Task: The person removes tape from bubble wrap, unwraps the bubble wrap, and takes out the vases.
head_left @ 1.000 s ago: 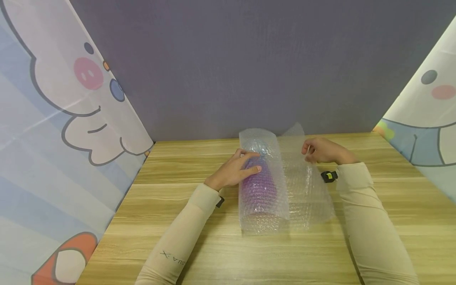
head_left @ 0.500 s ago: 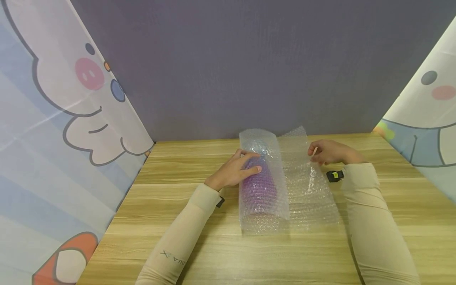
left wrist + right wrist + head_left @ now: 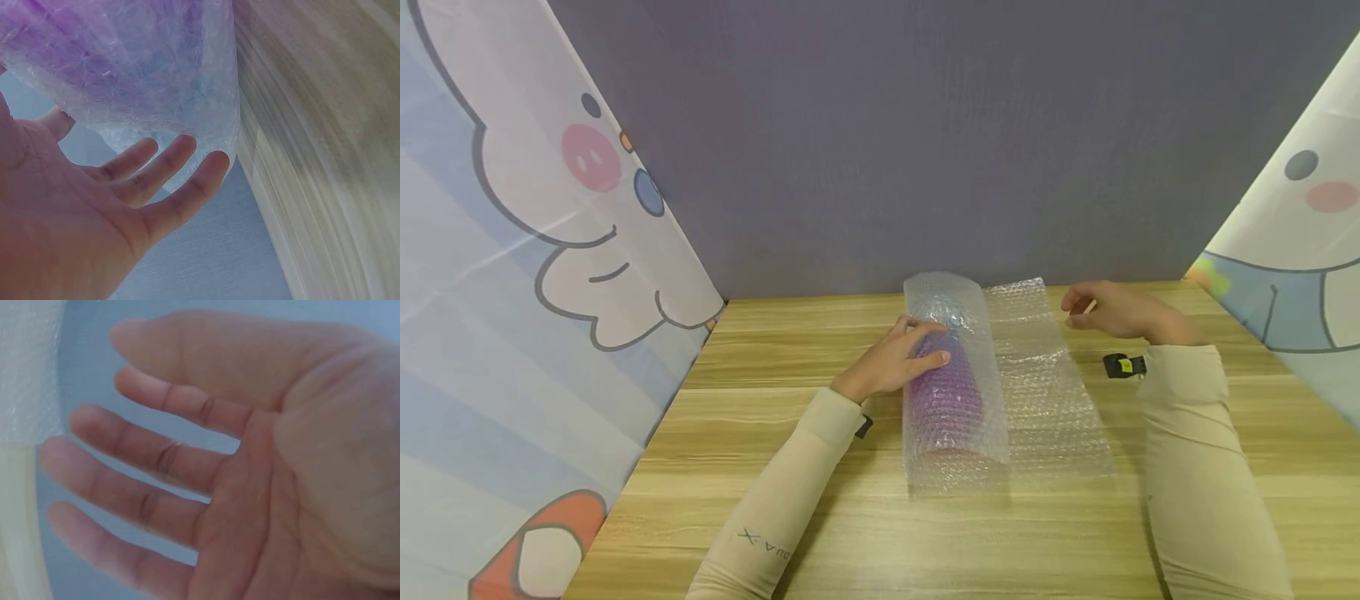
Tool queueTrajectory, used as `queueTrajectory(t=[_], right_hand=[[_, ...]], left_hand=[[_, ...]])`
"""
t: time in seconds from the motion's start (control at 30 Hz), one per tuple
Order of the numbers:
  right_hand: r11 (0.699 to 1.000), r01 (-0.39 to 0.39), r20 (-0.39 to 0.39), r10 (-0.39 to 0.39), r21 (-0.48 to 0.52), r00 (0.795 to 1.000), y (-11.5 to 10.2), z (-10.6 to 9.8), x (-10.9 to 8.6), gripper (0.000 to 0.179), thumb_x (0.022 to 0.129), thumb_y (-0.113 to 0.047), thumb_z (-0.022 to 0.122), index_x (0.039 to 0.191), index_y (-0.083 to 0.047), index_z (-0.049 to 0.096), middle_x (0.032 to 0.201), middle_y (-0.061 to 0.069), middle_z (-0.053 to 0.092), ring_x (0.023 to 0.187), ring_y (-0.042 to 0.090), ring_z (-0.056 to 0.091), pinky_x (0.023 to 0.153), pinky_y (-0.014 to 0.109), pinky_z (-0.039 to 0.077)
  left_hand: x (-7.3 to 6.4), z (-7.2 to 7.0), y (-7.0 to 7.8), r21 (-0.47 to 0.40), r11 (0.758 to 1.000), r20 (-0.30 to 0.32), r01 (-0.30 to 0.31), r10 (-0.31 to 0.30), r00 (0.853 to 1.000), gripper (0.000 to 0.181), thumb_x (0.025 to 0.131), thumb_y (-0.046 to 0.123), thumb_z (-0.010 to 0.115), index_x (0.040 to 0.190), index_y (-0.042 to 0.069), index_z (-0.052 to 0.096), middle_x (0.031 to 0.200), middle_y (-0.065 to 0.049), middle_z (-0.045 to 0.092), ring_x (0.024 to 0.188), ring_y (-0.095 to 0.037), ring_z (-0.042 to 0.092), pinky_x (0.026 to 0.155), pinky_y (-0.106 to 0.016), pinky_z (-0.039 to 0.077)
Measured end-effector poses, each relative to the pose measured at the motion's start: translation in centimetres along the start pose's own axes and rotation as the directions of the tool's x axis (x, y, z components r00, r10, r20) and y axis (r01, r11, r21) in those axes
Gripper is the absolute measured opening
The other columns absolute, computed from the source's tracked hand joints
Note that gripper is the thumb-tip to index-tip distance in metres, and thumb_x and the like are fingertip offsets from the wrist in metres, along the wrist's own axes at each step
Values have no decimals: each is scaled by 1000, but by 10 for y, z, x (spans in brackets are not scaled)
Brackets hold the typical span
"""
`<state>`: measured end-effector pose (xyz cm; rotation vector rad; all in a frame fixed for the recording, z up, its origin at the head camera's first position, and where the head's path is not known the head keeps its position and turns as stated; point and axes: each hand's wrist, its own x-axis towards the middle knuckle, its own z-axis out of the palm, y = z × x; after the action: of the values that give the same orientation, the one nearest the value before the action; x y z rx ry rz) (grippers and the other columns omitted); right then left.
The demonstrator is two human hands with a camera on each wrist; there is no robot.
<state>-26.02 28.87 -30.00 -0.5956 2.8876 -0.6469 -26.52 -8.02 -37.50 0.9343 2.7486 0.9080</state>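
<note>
In the head view, a purple, bottle-shaped thing [image 3: 951,400] with a pale blue upper part lies under a layer of clear bubble wrap [image 3: 1052,400]. The wrap's loose end spreads flat to the right over the table. My left hand [image 3: 889,358] rests on the covered thing from the left, thumb and fingers extended. In the left wrist view its fingertips [image 3: 185,142] meet the wrap's surface. My right hand [image 3: 1122,312] is to the right of the sheet's far corner, fingers loosely bent and holding nothing; the right wrist view shows its bare palm [image 3: 237,506].
Everything lies on a wood-grain table [image 3: 850,533]. A grey panel [image 3: 880,150] rises along its far edge, close behind the wrap. Cartoon-printed sheets [image 3: 512,333] stand at both sides.
My right hand has let go of the wrap's loose end and moved right, away from it. That end has settled flatter on the table. My left hand has stayed in place.
</note>
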Motion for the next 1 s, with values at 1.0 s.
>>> queueTrajectory(t=[1.0], right_hand=[[984, 166, 76, -161, -66, 984, -43, 71, 50, 38, 88, -13, 74, 118, 6, 63, 121, 30, 62, 111, 49, 61, 98, 62, 50]], left_hand=[[0, 0, 1, -2, 1000, 20, 25, -25, 999, 59, 99, 64, 50, 152, 37, 44, 155, -6, 36, 132, -31, 55, 105, -59, 48]])
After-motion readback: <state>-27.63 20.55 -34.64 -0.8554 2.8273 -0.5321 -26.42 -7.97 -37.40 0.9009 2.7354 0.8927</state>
